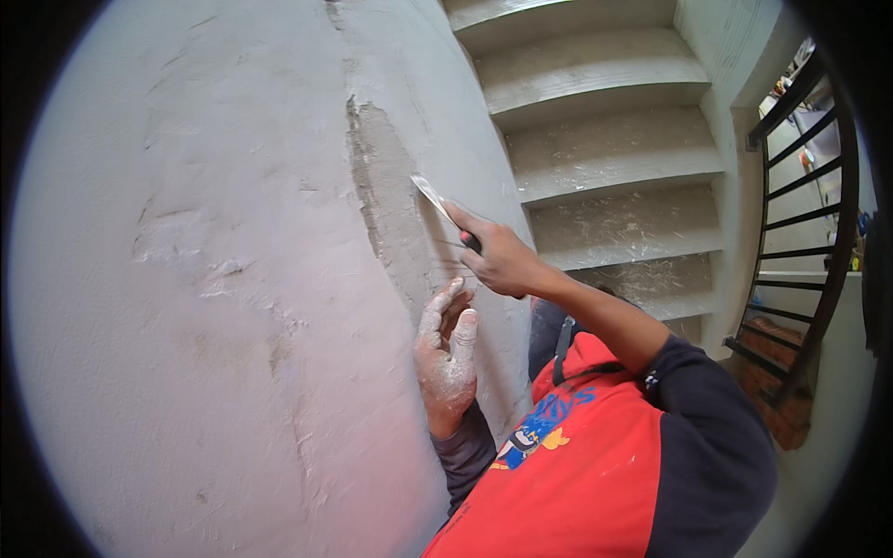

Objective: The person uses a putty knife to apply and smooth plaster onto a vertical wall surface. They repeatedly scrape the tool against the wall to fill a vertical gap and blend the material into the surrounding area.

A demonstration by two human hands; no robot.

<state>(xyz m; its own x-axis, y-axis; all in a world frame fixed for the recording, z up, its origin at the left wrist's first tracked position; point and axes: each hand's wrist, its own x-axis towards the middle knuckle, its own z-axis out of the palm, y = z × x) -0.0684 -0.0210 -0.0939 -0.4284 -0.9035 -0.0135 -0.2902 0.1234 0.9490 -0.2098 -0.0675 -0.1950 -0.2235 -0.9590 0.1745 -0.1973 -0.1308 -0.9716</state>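
Note:
My right hand (502,262) is closed round the dark handle of a putty knife (432,198). The knife's pale blade points up and to the left, with its tip at the right edge of a rough grey patch (395,200) in the plastered wall (233,372). Just below it, my left hand (448,358), coated in white dust, is raised close to the wall. Its fingers are loosely curved and the thumb stands apart; nothing shows in it.
Concrete stairs (605,149) with white splatters run along the right of the wall. Farther right stands a black metal railing (805,214), with reddish bricks (777,372) behind its lower end. Rough ridges and scrapes mark the wall at left.

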